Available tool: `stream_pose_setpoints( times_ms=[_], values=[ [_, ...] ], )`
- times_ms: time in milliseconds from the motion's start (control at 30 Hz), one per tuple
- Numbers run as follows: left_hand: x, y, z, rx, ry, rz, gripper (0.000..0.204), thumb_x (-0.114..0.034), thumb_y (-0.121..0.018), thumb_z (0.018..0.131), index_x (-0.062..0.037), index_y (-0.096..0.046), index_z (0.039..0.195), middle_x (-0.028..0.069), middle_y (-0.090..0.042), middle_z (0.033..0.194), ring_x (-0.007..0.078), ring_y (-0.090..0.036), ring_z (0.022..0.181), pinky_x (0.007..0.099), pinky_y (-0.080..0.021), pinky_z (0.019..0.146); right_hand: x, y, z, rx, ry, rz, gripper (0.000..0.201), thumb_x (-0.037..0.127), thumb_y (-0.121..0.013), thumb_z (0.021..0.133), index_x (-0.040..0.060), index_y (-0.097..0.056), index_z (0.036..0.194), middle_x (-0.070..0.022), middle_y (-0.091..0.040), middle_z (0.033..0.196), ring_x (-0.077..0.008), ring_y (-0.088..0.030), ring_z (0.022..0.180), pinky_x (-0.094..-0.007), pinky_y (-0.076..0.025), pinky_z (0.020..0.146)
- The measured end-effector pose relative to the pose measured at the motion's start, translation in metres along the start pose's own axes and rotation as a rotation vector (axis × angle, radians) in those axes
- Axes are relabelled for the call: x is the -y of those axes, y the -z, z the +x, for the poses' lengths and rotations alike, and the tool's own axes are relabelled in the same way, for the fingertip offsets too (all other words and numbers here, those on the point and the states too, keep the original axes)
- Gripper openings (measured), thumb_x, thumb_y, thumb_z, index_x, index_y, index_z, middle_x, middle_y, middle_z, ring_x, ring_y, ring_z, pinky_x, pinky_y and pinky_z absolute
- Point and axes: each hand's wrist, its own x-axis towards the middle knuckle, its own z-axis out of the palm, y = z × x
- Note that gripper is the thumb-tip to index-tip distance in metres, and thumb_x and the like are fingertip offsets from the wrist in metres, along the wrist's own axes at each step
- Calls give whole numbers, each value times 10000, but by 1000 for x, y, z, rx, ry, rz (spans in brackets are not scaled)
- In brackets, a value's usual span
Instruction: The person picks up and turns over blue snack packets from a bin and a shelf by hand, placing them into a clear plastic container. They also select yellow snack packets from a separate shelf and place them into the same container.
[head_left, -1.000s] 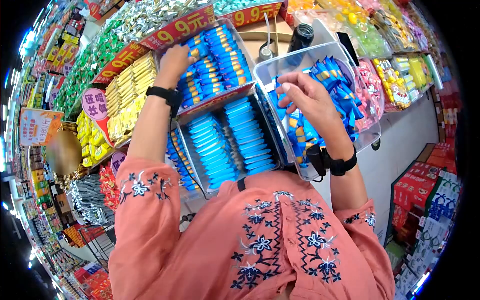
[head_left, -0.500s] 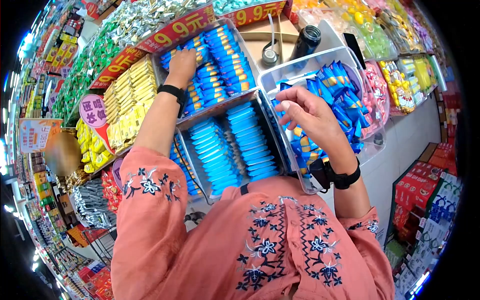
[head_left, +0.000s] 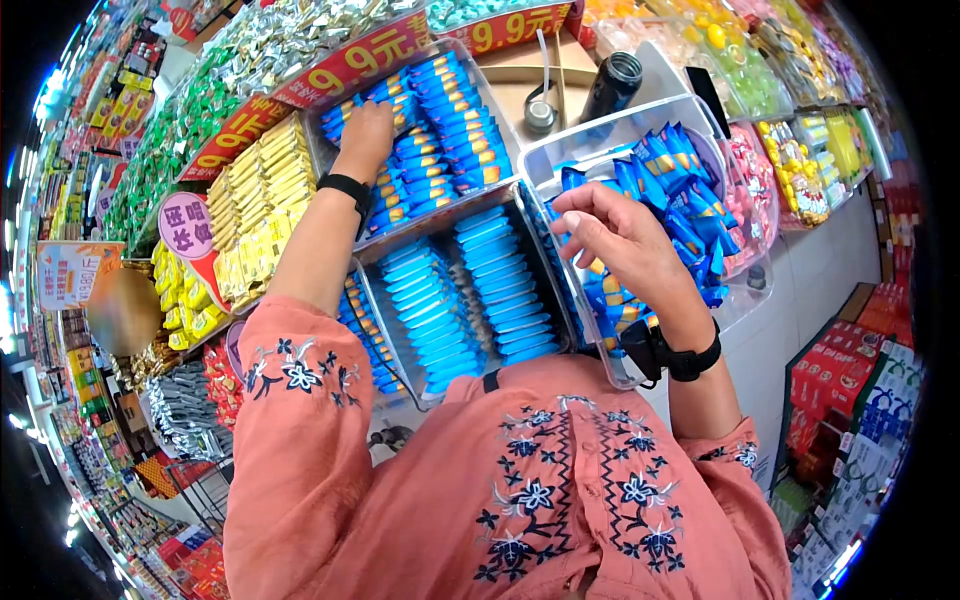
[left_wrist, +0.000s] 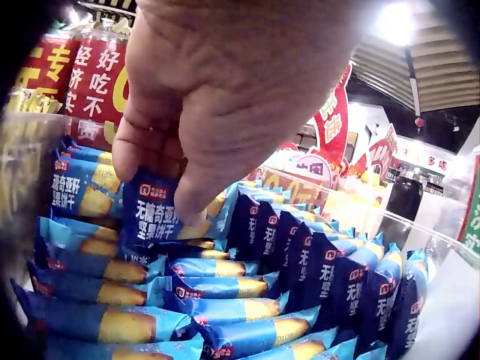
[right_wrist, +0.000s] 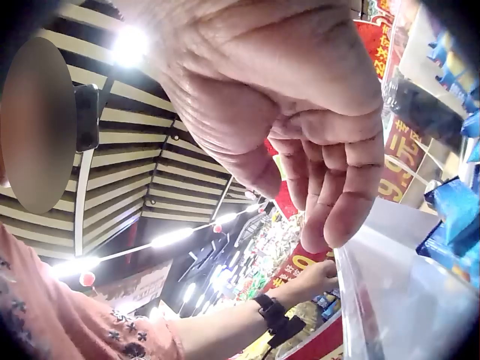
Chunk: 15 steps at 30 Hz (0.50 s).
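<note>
My left hand (head_left: pixel 367 135) reaches into the back bin of blue biscuit packets (head_left: pixel 455 115). In the left wrist view its thumb and fingers pinch a dark blue biscuit packet (left_wrist: pixel 154 210) that stands among rows of similar ones. The hand covers this packet's top edge. Over the clear plastic bin (head_left: pixel 570 135) on the right hovers my right hand (head_left: pixel 625 235), its fingers loosely bent and nothing between them. Loose blue packets (head_left: pixel 690 205) lie jumbled in that bin. The right wrist view has the fingertips right at the bin's clear wall (right_wrist: pixel 367 300).
Nearer my body, a bin holds two rows of light blue packets (head_left: pixel 420 310). Yellow packets (head_left: pixel 260 185) fill the section to the left. A dark bottle (head_left: pixel 612 85) stands behind the clear bin. Red price signs (head_left: pixel 350 60) run along the back, and red boxes (head_left: pixel 835 385) are stacked lower right.
Since a second ago, the left hand has shifted slightly down and right in the head view, staying in the back bin. The right hand still hovers over the clear bin, slightly lower in view.
</note>
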Motion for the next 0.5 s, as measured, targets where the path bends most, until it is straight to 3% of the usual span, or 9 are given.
stream_pose_setpoints(
  times_ms=[100, 300, 500],
  values=[
    [-4, -1, 3, 18, 38, 8, 178, -79, -605, 869, -26, -600, 1039, 227, -646, 1018, 404, -631, 992, 496, -544, 808, -2, 0, -1, 3, -3, -7, 249, 170, -588, 962, -10, -608, 1132, -42, -648, 968, -113, -645, 783, -257, -523, 681],
    [-6, -7, 10, -86, -87, 19, 193, -55, -559, 898, -27, -591, 1086, 199, -634, 1083, 389, -617, 1045, 491, -550, 790, 0, -1, -5, 4, -15, -24, 254, 168, -584, 965, -15, -607, 1139, -46, -647, 981, -114, -646, 790, -260, -522, 692],
    [-13, -2, 9, -42, -23, 30, 273, -55, -536, 912, -62, -590, 1179, 192, -613, 1074, 386, -601, 1069, 490, -537, 847, -5, 3, -7, -2, 0, -9, 269, 183, -575, 969, -19, -607, 1144, -45, -652, 979, -110, -645, 793, -259, -517, 696]
  ],
)
